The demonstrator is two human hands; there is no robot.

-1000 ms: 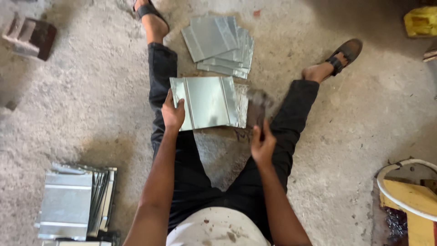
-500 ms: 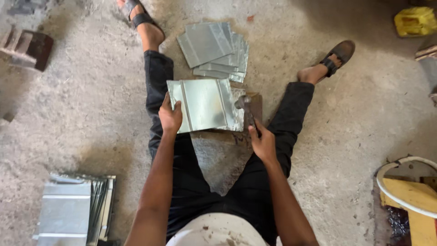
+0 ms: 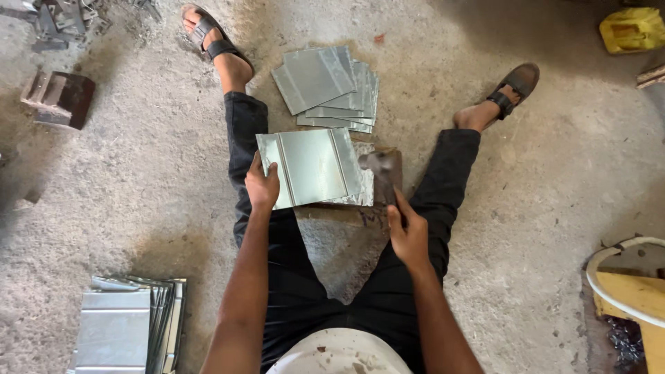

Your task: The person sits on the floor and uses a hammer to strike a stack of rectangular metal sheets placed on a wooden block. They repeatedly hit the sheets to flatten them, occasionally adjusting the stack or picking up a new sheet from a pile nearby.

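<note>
Head view: a person is seen seated on a rough concrete floor (image 3: 138, 208) with legs spread, and the work is kept between them. A folded metal sheet (image 3: 312, 166) is laid flat over a block (image 3: 346, 208) set between the thighs, so that its right edge has something hard beneath it. The left hand (image 3: 262, 188) is closed on the sheet's near left corner, thumb on top, apparently to pin it down and stop it shifting. The right hand (image 3: 409, 235) is wrapped tight round the handle of a hammer (image 3: 379, 173), whose head is blurred just above the sheet's right edge, beside crumpled metal there. Beyond the sheet, toward the feet, a fanned stack of flat sheets (image 3: 329, 86) lies within arm's reach. A second stack of ribbed sheets (image 3: 128, 329) is kept by the left hip, near the floor's lower left corner. Metal scraps (image 3: 59, 97) lie at the upper left, a yellow container (image 3: 634, 29) at the upper right, and a white-rimmed tub (image 3: 627, 277) at the right edge.
</note>
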